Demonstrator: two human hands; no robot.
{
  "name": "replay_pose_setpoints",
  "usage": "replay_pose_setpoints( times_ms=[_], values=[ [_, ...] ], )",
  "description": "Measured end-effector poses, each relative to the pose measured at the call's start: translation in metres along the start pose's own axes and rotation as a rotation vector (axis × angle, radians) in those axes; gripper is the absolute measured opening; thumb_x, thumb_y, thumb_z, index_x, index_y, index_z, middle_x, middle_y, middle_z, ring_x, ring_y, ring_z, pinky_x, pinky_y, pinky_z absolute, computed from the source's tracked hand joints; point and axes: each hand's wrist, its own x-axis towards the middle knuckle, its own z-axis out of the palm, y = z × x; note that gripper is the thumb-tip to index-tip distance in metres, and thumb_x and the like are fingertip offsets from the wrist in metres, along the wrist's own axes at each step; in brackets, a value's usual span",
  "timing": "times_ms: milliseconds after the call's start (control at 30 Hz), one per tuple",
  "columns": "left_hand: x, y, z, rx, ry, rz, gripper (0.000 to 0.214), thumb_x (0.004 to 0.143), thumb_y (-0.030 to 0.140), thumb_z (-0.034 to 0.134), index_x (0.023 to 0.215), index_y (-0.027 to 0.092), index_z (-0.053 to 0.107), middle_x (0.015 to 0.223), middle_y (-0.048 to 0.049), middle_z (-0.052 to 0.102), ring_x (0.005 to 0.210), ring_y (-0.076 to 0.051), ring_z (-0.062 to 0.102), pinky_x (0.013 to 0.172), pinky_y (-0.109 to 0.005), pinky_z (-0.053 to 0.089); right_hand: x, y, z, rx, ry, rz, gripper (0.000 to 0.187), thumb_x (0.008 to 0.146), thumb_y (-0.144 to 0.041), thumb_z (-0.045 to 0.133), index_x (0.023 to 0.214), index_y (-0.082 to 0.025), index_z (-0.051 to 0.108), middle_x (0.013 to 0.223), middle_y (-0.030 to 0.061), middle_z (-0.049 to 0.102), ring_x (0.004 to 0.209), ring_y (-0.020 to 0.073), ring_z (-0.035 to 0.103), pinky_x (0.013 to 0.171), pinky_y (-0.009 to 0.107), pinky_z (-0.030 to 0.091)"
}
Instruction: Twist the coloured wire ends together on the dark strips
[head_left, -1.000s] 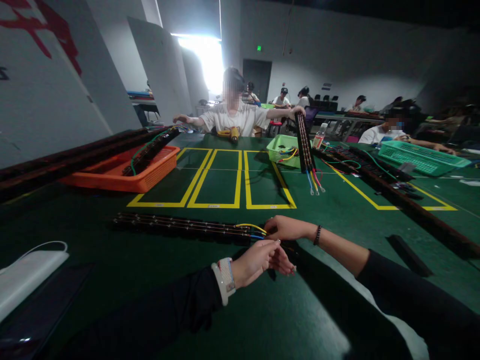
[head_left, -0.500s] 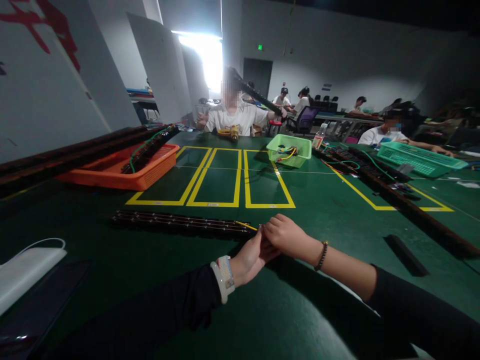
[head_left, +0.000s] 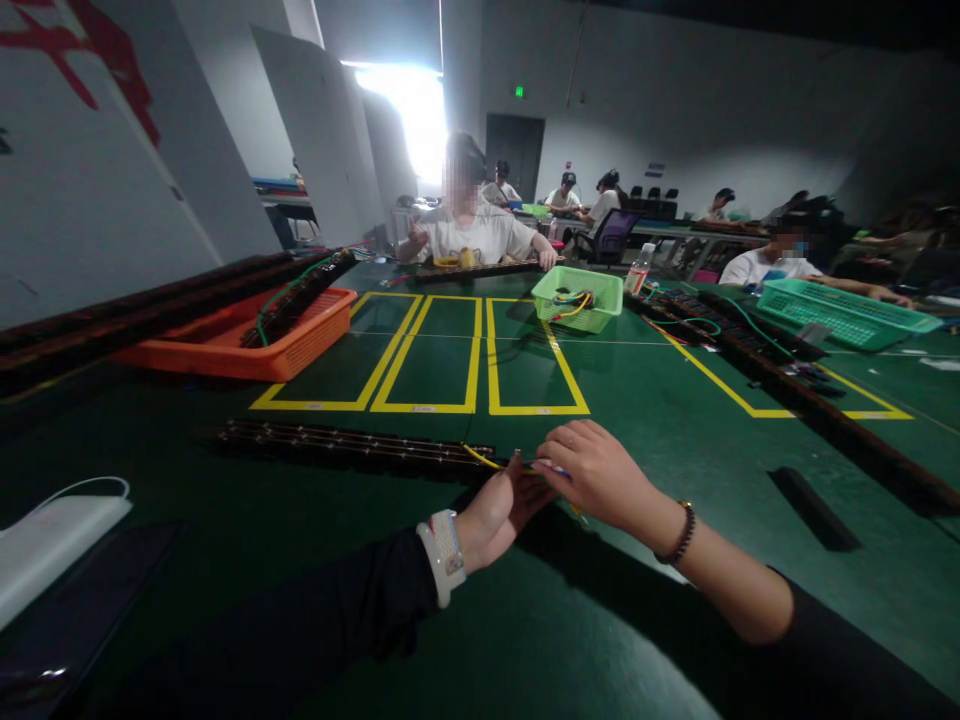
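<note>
A long dark strip (head_left: 345,447) with rows of small shiny contacts lies across the table in front of me. From its right end a yellow wire (head_left: 480,456) runs to my fingers. My left hand (head_left: 491,520), palm up with a watch on the wrist, is closed with the thumb pressing the wire at the strip's end. Just right of it, my right hand (head_left: 596,465) pinches the wire's continuation, where a bit of blue shows by the fingertips. Yellow ends peek out below the right hand. The strip's right end is partly hidden by my fingers.
An orange basket (head_left: 315,340) holding a dark strip stands at the left. A light green basket (head_left: 600,303) with wires sits farther back. Long dark strips (head_left: 847,430) and a short black bar (head_left: 814,508) lie right. A white device (head_left: 64,540) is nearby left. A co-worker (head_left: 480,235) sits opposite.
My right hand has shifted slightly right, away from my left, exposing wire between them. The yellow wire now bows downward. The co-worker opposite has lowered a long dark strip onto the table.
</note>
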Motion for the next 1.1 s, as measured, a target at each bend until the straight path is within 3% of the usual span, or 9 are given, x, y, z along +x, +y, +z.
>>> replay_pose_setpoints(
  times_ms=[200,433,633,733,900,1100],
  values=[
    [-0.001,0.001,0.0,0.055,0.046,0.004,0.025,0.09,0.029,0.046,0.081,0.011,0.061,0.079,-0.0067,0.065,0.075,-0.014,0.06,0.085,-0.032,0.045,-0.01,0.011,0.008,0.053,-0.044,-0.053,0.021,0.088,-0.037,0.054,0.087,-0.017,0.062,0.083,0.0056,0.057,0.079,0.0182,0.049,0.073,0.032,0.036],
    [-0.001,0.003,0.002,0.058,0.024,-0.017,0.029,0.092,0.026,0.04,0.084,0.009,0.062,0.089,-0.0105,0.066,0.091,-0.018,0.06,0.092,-0.034,0.042,-0.015,0.012,0.017,0.086,-0.085,0.012,0.009,0.086,-0.024,0.054,0.085,-0.016,0.059,0.079,0.0049,0.056,0.075,0.0171,0.049,0.069,0.03,0.036],
    [-0.003,0.002,0.002,0.097,-0.058,-0.006,0.033,0.09,0.038,0.045,0.093,0.011,0.062,0.097,-0.0112,0.066,0.099,-0.019,0.059,0.096,-0.036,0.039,-0.018,0.014,0.018,0.224,0.036,0.128,0.016,0.091,-0.025,0.047,0.085,-0.016,0.058,0.077,0.0046,0.058,0.073,0.0154,0.052,0.068,0.028,0.039],
    [-0.004,0.002,0.003,0.147,-0.102,0.025,0.027,0.089,0.034,0.049,0.098,0.012,0.061,0.104,-0.0112,0.064,0.103,-0.019,0.057,0.099,-0.037,0.037,-0.018,0.019,0.024,0.323,0.039,0.202,0.019,0.094,-0.025,0.043,0.087,-0.016,0.059,0.081,0.0047,0.059,0.075,0.0139,0.055,0.068,0.025,0.041],
    [-0.004,0.001,0.002,0.214,-0.055,0.006,0.023,0.089,0.032,0.049,0.095,0.012,0.058,0.101,-0.0125,0.064,0.102,-0.02,0.058,0.099,-0.041,0.036,-0.015,0.03,0.039,0.365,-0.059,0.301,0.02,0.095,-0.026,0.041,0.089,-0.018,0.059,0.082,0.0035,0.058,0.075,0.0125,0.056,0.067,0.022,0.041],
    [-0.004,0.002,0.002,0.229,-0.025,-0.017,0.025,0.09,0.032,0.045,0.088,0.011,0.058,0.095,-0.0119,0.064,0.095,-0.019,0.059,0.099,-0.04,0.037,-0.011,0.031,0.046,0.224,-0.231,0.242,0.017,0.094,-0.026,0.043,0.087,-0.018,0.057,0.08,0.0028,0.058,0.07,0.0127,0.056,0.06,0.022,0.036]
  ],
)
